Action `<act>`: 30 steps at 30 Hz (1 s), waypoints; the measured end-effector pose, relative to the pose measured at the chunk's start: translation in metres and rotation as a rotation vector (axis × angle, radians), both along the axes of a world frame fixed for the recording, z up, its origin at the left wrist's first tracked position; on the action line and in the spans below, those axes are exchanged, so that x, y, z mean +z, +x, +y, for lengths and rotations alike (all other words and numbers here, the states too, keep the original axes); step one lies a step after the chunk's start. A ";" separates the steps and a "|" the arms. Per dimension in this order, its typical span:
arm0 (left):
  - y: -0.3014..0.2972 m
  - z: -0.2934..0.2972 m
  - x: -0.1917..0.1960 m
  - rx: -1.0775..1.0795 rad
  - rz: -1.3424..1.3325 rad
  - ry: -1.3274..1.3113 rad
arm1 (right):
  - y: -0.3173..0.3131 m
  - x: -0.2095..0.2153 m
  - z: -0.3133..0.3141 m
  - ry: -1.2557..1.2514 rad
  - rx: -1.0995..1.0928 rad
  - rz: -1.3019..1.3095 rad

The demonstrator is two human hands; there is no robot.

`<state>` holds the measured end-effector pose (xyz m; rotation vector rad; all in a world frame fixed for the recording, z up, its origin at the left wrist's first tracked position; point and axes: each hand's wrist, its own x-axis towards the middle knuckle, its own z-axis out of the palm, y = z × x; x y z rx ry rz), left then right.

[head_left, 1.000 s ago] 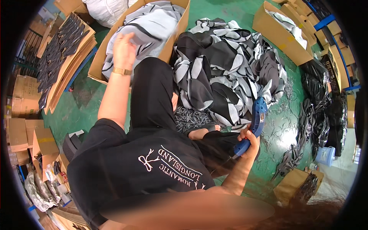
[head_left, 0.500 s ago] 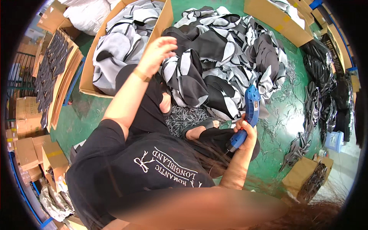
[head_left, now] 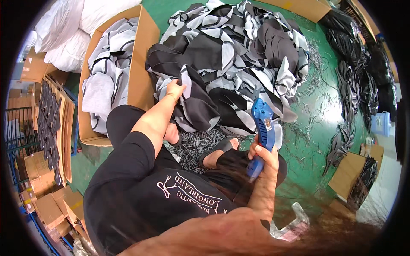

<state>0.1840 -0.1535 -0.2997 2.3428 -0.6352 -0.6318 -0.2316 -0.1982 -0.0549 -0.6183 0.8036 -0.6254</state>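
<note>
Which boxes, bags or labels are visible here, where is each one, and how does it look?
Open cardboard box: left of the fabric pile, brown, holding grey and white pieces.
White sacks: upper left, plump.
Flat cardboard stacks: far left, brown.
Small label: on the blue cutter in the right hand, orange and dark.
Cardboard box: lower right, brown.

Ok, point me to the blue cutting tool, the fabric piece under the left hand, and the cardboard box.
blue cutting tool [head_left: 262, 123], head view, on its blue body
fabric piece [head_left: 198, 109], head view, on its black panel
cardboard box [head_left: 141, 72], head view, on its right wall
</note>
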 end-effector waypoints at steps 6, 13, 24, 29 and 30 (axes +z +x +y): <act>-0.050 -0.019 0.078 -0.407 -0.319 -0.106 | 0.002 -0.003 0.002 -0.059 0.035 0.044; -0.052 0.001 0.214 -0.720 -0.091 -0.617 | 0.001 -0.002 0.019 -0.169 0.053 0.100; -0.122 0.091 0.298 -1.007 1.152 -0.808 | 0.036 0.049 0.061 -0.533 0.233 0.207; -0.161 0.118 0.255 -0.527 1.859 -1.066 | 0.053 0.034 0.080 -0.518 0.281 0.247; -0.167 0.124 0.247 -0.408 1.922 -0.998 | 0.050 0.029 0.079 -0.470 0.197 0.290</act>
